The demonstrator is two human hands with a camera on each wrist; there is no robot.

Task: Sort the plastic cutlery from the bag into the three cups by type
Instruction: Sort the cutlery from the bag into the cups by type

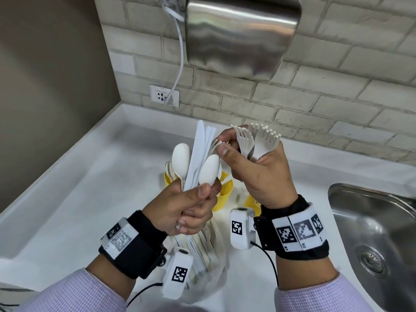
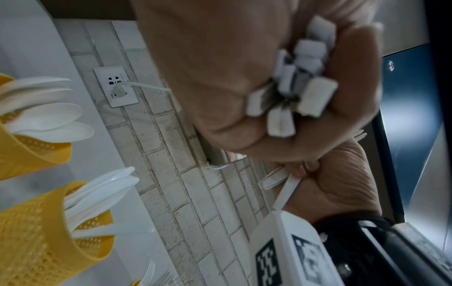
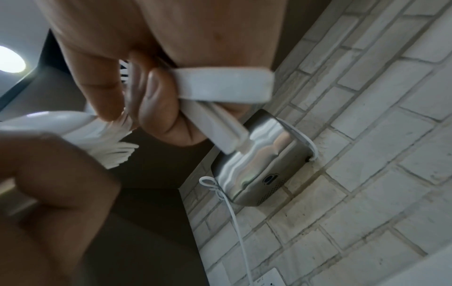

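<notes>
My left hand [image 1: 193, 206] grips a bundle of white plastic cutlery [image 1: 198, 158] upright above the counter: two spoons, several knives and a fork. Its handle ends [image 2: 298, 83] stick out of my fist in the left wrist view. My right hand [image 1: 243, 152] holds several forks [image 1: 258, 140] against the palm, while its thumb and forefinger pinch a fork head [image 1: 215, 144] in the bundle. The fork handles [image 3: 220, 85] show in the right wrist view. Three yellow perforated cups stand below: a spoon cup [image 2: 31, 151], a knife cup [image 2: 49, 232] and a third cup [image 1: 251, 202], partly hidden. The clear bag [image 1: 202, 255] lies under my wrists.
A steel sink [image 1: 371, 221] is sunk into the white counter [image 1: 78, 199] at the right. A metal hand dryer [image 1: 243, 34] hangs on the brick wall, its white cord [image 1: 181, 64] running to a socket [image 1: 164, 95]. A brown wall closes the left.
</notes>
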